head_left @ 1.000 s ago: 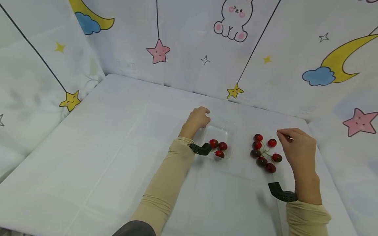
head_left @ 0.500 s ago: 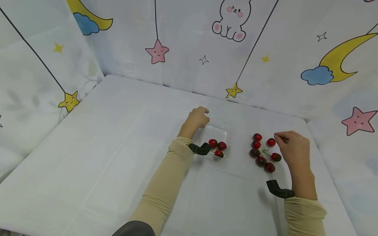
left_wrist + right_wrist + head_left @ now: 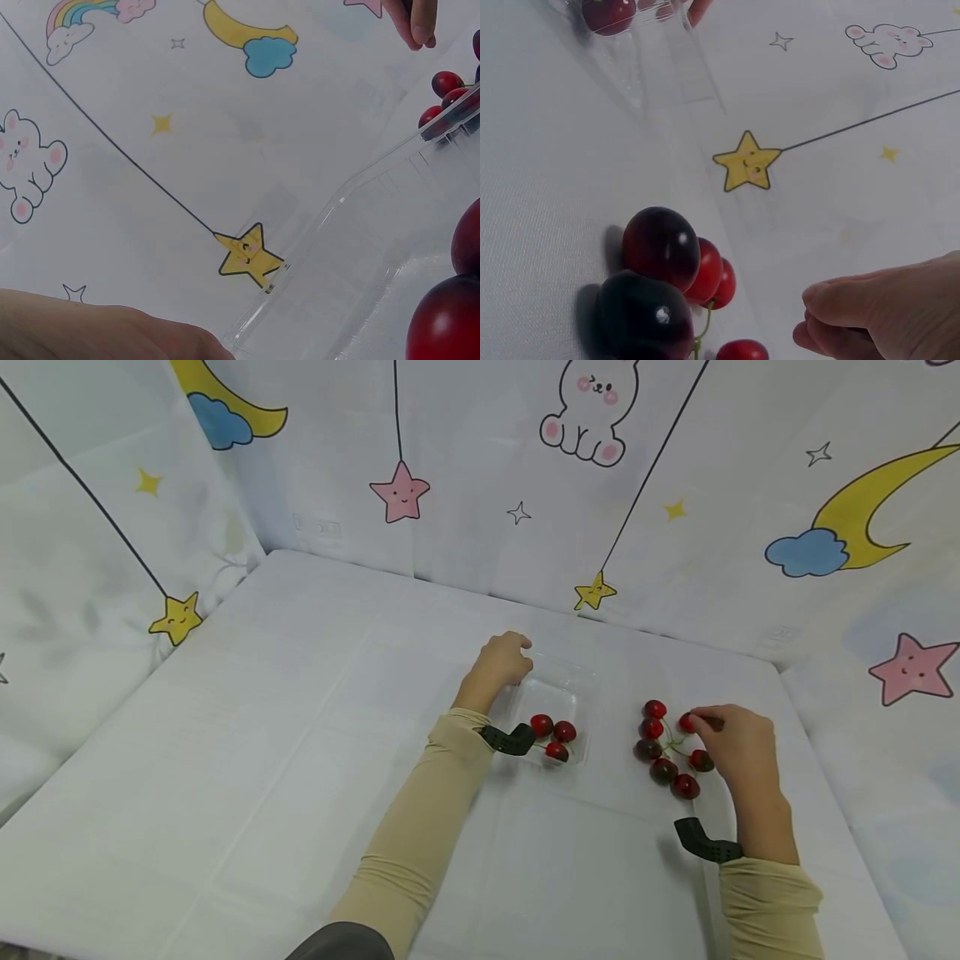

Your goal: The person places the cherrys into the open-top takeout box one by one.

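My left hand (image 3: 498, 665) holds the rim of a clear plastic box (image 3: 568, 672) at its far left corner. Inside, at the near end, lie a few dark red cherries (image 3: 565, 731). To the right of the box, several cherries (image 3: 663, 771) lie in a cluster with green stems towards its middle. Over the cluster's right side is my right hand (image 3: 738, 743), thumb and fingers bent and tips close together. In the head view its fingertips partly cover one red cherry (image 3: 686, 723). The right wrist view shows these fingers (image 3: 821, 296) apart from the nearest cherry (image 3: 742, 351), with nothing seen between them.
Everything lies on a white-covered table (image 3: 285, 710). A pale cloth backdrop (image 3: 465, 435) with printed stars, moons and a bear rises behind it and at the sides. Each wrist carries a black strap mount (image 3: 510, 739).
My right hand has moved left and nearer, down towards the red cherry on the cluster's right side. My left hand stays at the box, and the cherries lie as before.
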A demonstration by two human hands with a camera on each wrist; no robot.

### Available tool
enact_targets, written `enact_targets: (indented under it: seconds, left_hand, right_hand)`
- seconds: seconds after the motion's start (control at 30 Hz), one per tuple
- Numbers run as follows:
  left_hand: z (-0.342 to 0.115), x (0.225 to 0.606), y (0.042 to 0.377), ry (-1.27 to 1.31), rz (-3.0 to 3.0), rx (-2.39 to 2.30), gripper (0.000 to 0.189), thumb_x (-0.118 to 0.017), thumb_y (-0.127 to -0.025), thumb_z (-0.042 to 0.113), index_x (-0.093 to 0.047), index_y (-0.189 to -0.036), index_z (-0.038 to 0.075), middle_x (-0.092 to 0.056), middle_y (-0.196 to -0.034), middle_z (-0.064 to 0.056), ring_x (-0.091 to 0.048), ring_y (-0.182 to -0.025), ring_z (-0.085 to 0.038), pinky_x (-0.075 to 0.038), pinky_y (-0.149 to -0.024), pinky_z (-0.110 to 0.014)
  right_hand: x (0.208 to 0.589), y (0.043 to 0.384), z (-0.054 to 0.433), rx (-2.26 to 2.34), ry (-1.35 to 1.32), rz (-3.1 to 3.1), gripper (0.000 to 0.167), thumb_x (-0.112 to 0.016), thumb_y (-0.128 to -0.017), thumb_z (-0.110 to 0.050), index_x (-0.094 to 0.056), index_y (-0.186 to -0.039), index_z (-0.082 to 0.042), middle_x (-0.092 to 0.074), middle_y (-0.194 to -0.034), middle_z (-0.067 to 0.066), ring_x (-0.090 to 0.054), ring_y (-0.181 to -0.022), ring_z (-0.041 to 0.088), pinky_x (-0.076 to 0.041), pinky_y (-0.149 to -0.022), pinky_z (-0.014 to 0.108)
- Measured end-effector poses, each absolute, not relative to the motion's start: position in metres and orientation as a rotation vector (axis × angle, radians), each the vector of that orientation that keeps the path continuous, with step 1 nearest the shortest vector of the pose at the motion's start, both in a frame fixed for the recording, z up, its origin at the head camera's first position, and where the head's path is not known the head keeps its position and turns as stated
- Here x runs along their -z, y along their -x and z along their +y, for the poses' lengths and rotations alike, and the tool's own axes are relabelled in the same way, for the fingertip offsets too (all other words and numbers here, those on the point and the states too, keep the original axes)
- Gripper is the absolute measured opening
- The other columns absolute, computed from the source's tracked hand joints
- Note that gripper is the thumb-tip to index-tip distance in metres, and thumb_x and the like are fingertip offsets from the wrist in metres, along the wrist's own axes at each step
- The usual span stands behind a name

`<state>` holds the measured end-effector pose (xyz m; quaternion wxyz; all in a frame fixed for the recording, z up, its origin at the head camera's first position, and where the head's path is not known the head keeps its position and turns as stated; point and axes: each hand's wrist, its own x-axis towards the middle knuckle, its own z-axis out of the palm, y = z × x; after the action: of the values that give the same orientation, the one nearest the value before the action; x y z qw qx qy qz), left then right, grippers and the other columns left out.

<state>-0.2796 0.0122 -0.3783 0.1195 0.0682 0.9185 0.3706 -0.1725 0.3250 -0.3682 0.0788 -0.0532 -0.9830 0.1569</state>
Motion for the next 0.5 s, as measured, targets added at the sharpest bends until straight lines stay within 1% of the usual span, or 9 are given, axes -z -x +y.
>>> enact_targets:
  seconds: [0.13,0.33,0.5]
  left_hand:
    - [0.013,0.379,0.280,-0.190,2.680,-1.088,0.041,-0.053,-0.093,0.017,-0.054,-0.135,0.013,-0.062,-0.126,-0.009,-0.061,-0.072,-0.015,-0.048,-0.064,-0.027]
    - [0.013,0.378,0.279,-0.189,2.689,-1.077,0.041,-0.053,-0.094,0.018,-0.053,-0.135,0.013,-0.061,-0.127,-0.008,-0.061,-0.077,-0.017,-0.049,-0.066,-0.028]
    - [0.013,0.379,0.279,-0.192,2.688,-1.077,0.041,-0.053,-0.094,0.018,-0.053,-0.135,0.013,-0.062,-0.126,-0.008,-0.061,-0.075,-0.016,-0.049,-0.066,-0.028]
  right_hand:
    - [0.372,0.173,0.324,-0.468,0.137,-2.968,0.025,-0.062,-0.091,-0.016,-0.070,-0.106,0.002,-0.067,-0.104,0.027,-0.059,-0.084,0.032,-0.052,-0.059,0.034]
    - [0.377,0.174,0.325,-0.450,0.119,-3.015,0.027,-0.065,-0.090,-0.018,-0.070,-0.107,0.002,-0.067,-0.104,0.027,-0.060,-0.087,0.033,-0.053,-0.066,0.042]
    - [0.381,0.176,0.327,-0.414,0.123,-3.050,0.029,-0.064,-0.090,-0.020,-0.069,-0.106,0.003,-0.066,-0.103,0.028,-0.060,-0.084,0.033,-0.053,-0.064,0.042]
